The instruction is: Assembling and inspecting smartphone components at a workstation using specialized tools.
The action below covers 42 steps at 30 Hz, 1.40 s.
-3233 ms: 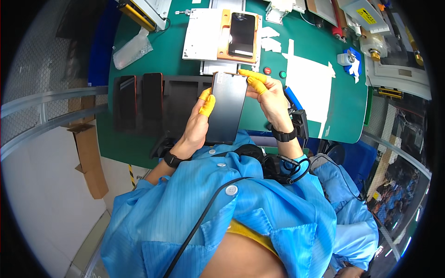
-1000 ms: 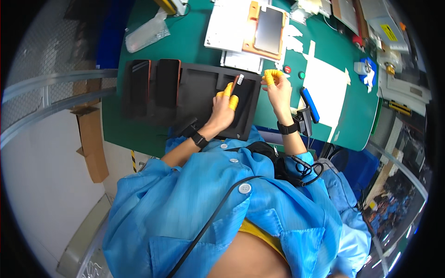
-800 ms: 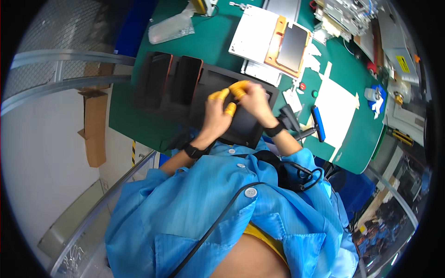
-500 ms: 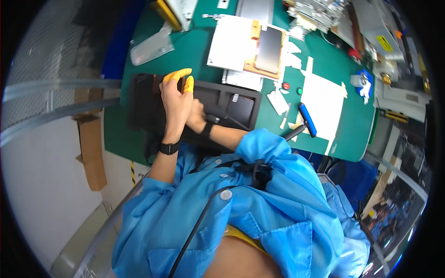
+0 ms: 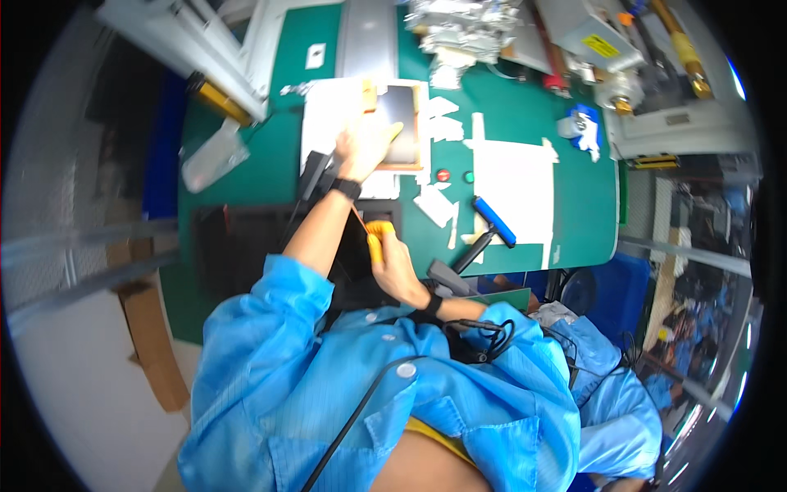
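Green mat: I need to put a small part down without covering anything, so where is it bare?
The green mat is bare between the clear bag and the left hand, and right of the white sheet toward the table edge. Crowded: the back edge, the orange jig, the black tray near the right hand.

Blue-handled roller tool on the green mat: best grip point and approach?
Likely best: grip the blue handle across its width, coming straight down from above. It lies flat and diagonal on the green mat, clear on both long sides; the dark stem below it is thinner and runs toward the table edge.
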Each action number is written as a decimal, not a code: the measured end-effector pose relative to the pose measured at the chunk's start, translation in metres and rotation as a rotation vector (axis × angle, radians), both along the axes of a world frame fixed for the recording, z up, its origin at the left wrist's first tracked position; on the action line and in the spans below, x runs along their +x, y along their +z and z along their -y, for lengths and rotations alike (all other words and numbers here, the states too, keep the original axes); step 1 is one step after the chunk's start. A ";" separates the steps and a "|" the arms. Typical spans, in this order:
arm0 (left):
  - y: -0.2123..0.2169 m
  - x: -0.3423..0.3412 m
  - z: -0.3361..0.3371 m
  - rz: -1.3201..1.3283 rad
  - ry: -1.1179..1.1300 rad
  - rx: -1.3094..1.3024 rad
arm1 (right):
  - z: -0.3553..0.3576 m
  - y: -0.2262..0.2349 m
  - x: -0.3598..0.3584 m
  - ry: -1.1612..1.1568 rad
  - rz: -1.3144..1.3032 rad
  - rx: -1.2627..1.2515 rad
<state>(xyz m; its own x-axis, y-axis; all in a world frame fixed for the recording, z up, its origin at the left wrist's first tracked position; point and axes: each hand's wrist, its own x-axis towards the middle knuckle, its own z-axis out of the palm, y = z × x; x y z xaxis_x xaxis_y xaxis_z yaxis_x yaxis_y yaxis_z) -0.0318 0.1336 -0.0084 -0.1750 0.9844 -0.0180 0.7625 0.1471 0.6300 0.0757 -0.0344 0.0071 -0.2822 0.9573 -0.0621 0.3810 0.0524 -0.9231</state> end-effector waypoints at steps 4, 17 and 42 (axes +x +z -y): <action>-0.038 -0.031 -0.004 0.633 0.054 -0.063 | -0.021 0.019 0.044 -0.158 -0.024 -0.008; 0.067 -0.049 0.101 1.546 0.356 0.010 | -0.162 -0.019 0.000 -0.452 0.055 0.054; 0.058 -0.047 0.162 1.689 0.362 -0.080 | -0.173 0.016 0.108 -0.367 -0.228 -0.432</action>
